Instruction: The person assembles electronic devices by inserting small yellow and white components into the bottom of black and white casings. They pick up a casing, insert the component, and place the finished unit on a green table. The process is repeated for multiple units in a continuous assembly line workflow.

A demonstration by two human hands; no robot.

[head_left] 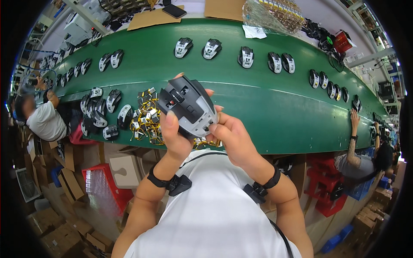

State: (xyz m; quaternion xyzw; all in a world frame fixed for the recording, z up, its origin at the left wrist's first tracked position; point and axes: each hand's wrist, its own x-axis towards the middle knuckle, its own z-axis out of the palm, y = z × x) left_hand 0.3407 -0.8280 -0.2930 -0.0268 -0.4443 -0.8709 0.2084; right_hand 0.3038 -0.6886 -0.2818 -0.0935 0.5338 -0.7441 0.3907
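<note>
Close above the green bench, both my hands hold a black-and-grey, mouse-shaped plastic housing (191,109), tilted, with slots and small openings in its upper face. My left hand (175,135) is closed round its left side, thumb on the near edge and fingertips showing at the far side. With thumb and fingers, my right hand (235,136) pinches the near right corner, by small holes in the grey part. Whether a small part sits between those fingertips cannot be made out. Just left of the housing lies a heap of small white parts with yellow and black wires (147,115).
Several similar housings (98,112) cluster left of the heap. More housings (246,57) stand spaced along the far side of the green bench (275,116). A phone (174,11) lies on cardboard behind. A person (45,116) works at far left, another (365,159) at far right.
</note>
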